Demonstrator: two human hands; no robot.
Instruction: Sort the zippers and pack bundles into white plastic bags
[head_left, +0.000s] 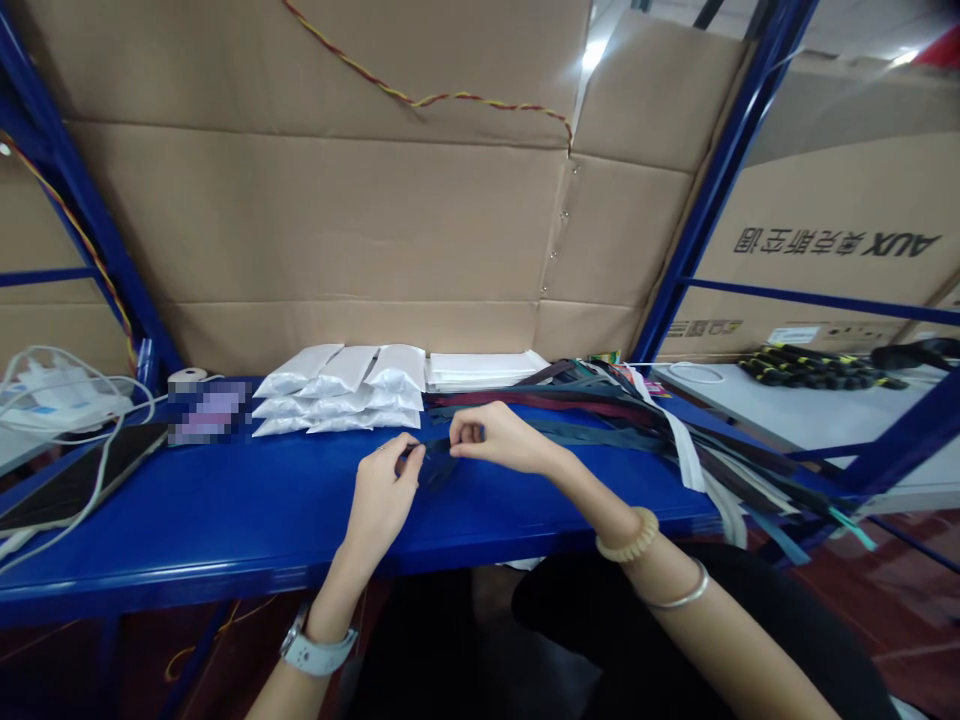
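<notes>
AUX 奥克斯空调 [836,243], upside-down, on cardboard box [847,185]

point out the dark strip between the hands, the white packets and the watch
Dark strip [436,446]: head view, on its short visible stretch.
White packets [341,388]: head view, on the front of the middle pile.
Watch [322,655]: head view, on its pale band.

2 lights [595,55] glaring at top; blue table [247,510] glossy, dim beneath; edges stretched.

Brown cardboard panels [360,220] line the far side of a blue surface [247,520] between blue posts [731,185]; lights [594,55] glare far right; reddish floor [919,565] shows below.
</notes>
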